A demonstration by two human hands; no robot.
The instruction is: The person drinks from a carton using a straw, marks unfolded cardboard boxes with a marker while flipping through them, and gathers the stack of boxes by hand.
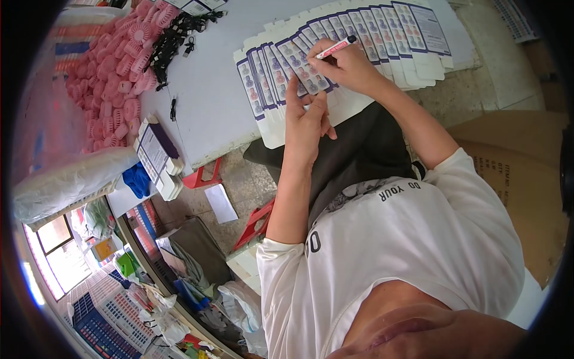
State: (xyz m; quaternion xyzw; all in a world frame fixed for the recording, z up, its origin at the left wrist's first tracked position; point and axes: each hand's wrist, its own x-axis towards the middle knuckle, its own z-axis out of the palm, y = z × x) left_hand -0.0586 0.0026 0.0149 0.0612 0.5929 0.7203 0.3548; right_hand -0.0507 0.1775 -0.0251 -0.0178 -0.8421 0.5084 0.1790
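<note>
My right hand [347, 67] is closed around a white marker pen [332, 49] with red print and a dark end. The pen's other end points down at a row of overlapping flat printed cartons [373, 36], white and purple with small pictures of fans. My left hand [307, 116] rests at the near edge of these cartons, its index finger stretched out over them and its thumb apart. A small white patch shows between that thumb and finger; I cannot make out what it is.
A heap of pink handheld fans [113, 72] lies at the left of the white table [209, 90], beside a tangle of black cables [173, 45]. More folded cartons [156, 152] stand at the table's left edge. A brown cardboard box [514, 173] is at my right.
</note>
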